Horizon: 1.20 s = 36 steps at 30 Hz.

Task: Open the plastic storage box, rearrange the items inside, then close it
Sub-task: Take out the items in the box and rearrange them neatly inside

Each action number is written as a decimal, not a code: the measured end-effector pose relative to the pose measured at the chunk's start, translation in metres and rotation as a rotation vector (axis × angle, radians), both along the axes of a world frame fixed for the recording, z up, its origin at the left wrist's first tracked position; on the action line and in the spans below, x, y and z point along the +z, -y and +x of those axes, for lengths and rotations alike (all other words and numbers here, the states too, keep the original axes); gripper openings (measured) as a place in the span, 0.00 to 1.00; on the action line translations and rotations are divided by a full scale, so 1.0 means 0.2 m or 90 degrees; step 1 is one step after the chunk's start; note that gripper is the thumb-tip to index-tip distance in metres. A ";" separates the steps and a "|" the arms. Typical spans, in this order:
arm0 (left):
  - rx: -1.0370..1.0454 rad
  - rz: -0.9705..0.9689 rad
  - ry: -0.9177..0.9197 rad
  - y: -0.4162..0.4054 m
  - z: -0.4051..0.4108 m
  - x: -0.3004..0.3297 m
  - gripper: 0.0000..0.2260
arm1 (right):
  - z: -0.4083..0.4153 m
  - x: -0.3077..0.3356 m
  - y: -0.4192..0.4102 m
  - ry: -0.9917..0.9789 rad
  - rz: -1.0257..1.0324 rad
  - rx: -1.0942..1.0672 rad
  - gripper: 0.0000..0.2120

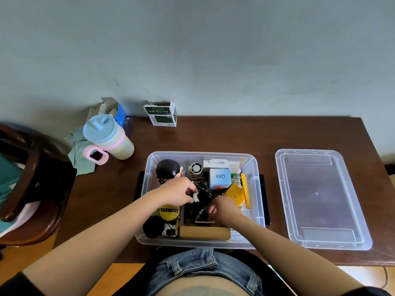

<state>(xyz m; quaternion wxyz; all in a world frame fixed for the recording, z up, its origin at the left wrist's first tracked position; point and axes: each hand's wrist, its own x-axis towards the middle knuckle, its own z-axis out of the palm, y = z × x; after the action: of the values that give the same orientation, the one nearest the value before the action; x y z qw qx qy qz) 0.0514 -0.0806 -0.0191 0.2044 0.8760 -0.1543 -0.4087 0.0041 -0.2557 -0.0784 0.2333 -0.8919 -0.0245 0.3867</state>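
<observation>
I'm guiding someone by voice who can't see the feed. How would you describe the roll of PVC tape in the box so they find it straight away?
Start at the clear storage box in the middle of the brown table, and look at its near-left part, just under the left hand. The PVC tape is the round roll there, the only item with a yellow-and-black label reading "PVC TAPE".

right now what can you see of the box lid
The clear plastic lid lies flat on the brown table, to the right of the open storage box and apart from it. It is a rounded rectangle with a raised rim and small edge tabs; the tabletop shows through it. Neither hand touches it.
</observation>
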 end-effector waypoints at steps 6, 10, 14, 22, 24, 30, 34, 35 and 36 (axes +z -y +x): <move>-0.010 -0.012 -0.010 -0.03 -0.01 0.00 0.16 | 0.04 0.16 0.09 -0.096 0.237 -0.096 0.12; -0.033 -0.022 -0.010 0.01 0.00 0.00 0.16 | 0.04 0.26 0.10 -0.145 0.329 -0.122 0.18; -0.055 -0.023 -0.018 0.03 0.01 0.01 0.16 | 0.05 0.25 0.09 -0.154 0.257 -0.106 0.14; 0.073 -0.092 -0.030 -0.04 0.05 0.05 0.15 | 0.01 0.15 0.12 -0.182 0.221 -0.127 0.14; 0.091 -0.097 -0.011 -0.04 0.05 0.05 0.13 | 0.01 0.14 0.08 -0.180 0.210 -0.086 0.16; 0.083 -0.107 0.094 -0.03 0.04 0.11 0.11 | 0.03 0.08 -0.05 -0.028 0.092 0.080 0.15; 0.073 -0.124 0.108 -0.03 0.03 0.14 0.10 | 0.01 0.05 -0.07 -0.028 0.064 0.016 0.18; 0.071 -0.123 0.104 -0.03 0.03 0.15 0.10 | 0.02 0.05 -0.07 -0.064 0.083 -0.007 0.18; 0.063 -0.117 0.099 -0.03 0.03 0.15 0.09 | 0.03 0.05 -0.05 -0.103 0.109 -0.034 0.17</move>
<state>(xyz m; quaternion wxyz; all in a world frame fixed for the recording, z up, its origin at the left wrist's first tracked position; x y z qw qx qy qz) 0.0580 -0.0750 0.0115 0.2911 0.8893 -0.1629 -0.3128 0.0102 -0.2448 -0.0683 0.3202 -0.8349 -0.0146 0.4474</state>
